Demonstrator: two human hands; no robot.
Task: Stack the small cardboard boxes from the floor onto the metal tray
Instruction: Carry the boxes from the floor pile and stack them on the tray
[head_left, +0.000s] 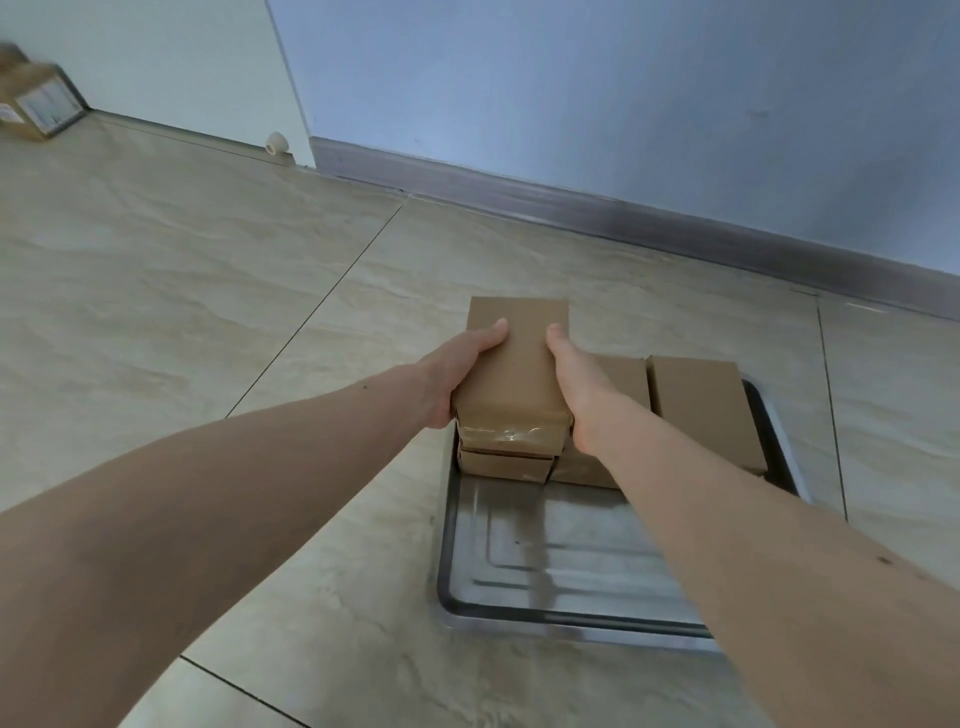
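Note:
A small brown cardboard box (519, 364) with clear tape on its near end is held between both hands over the far left part of the metal tray (545, 561). My left hand (457, 374) grips its left side, thumb on top. My right hand (582, 384) grips its right side. Directly beneath it lies another box (506, 465); whether the two touch I cannot tell. A second tray box (623, 382) is partly hidden by my right hand, and a third box (701, 410) lies at the far right of the tray.
The tray sits on a beige tiled floor (208, 312) close to a blue wall with a grey skirting board (623, 213). A larger labelled carton (39, 101) stands at the far left by the white wall. A small white door stopper (276, 143) is on the floor.

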